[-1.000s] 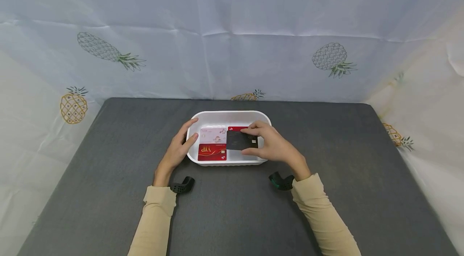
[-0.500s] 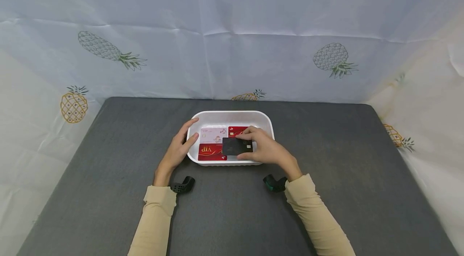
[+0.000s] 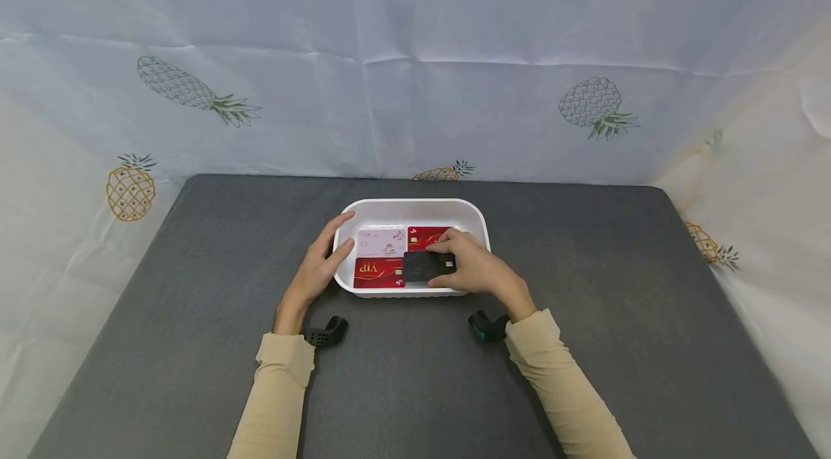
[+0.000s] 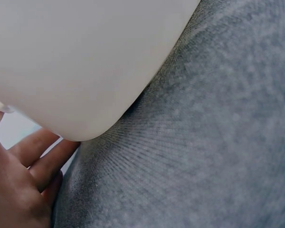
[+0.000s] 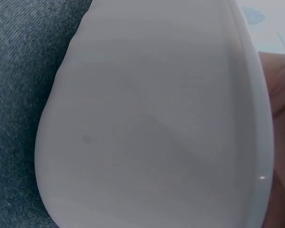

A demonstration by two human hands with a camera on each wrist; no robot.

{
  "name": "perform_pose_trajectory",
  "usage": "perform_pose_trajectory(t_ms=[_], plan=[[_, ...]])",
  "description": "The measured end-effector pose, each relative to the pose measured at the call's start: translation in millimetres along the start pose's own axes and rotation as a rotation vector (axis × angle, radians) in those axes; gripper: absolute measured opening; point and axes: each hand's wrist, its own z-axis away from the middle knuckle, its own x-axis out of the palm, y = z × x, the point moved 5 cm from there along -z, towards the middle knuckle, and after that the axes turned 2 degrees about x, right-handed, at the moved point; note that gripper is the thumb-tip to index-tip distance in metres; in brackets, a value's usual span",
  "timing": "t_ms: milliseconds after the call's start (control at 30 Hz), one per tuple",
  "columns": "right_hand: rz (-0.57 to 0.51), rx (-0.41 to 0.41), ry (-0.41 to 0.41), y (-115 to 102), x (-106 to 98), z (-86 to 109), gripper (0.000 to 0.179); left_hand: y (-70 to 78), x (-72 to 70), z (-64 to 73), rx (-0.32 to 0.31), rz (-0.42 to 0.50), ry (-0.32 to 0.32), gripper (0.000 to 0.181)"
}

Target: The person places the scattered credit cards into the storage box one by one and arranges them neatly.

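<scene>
A white plastic tray (image 3: 415,211) stands on the grey table. My left hand (image 3: 318,264) holds its left end, the thumb over the rim; in the left wrist view the other fingers (image 4: 51,159) lie along the outer wall. Inside, a pink card (image 3: 379,242) lies behind a red VIP card (image 3: 376,273), and another red card (image 3: 423,237) lies at back right. My right hand (image 3: 477,265) pinches a black card (image 3: 422,266) by its long edges at front right, low over the tray's floor. The tray's wall (image 5: 152,114) hides the right fingertips from the right wrist camera.
The grey table (image 3: 415,379) surrounds the tray. A white cloth (image 3: 415,105) printed with pineapples hangs behind it and along both sides. Black straps (image 3: 327,333) are on the wrists.
My right hand has brought the black card toward me, off the back red card and down into the front right spot beside the VIP card. The left hand and tray have stayed put.
</scene>
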Motion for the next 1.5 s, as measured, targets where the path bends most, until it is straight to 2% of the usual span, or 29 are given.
perform_pose_trajectory(t_ms=[533,1000,1267,1500], plan=[[-0.003,0.078,-0.031,3.0,1.4,-3.3,0.057,-0.2,-1.1,-1.5,-0.007,-0.015,0.005,0.057],[0.052,0.074,-0.020,1.9,4.2,-6.5,0.054,-0.4,-1.1,0.1,0.005,-0.005,0.005,0.056],[0.040,0.136,-0.034,4.5,6.9,-6.6,0.051,-0.9,0.9,-0.6,0.000,0.001,0.001,0.056],[-0.027,0.089,0.024,5.8,5.2,-5.2,0.051,-1.7,0.3,-2.1,-0.001,0.003,-0.002,0.056]])
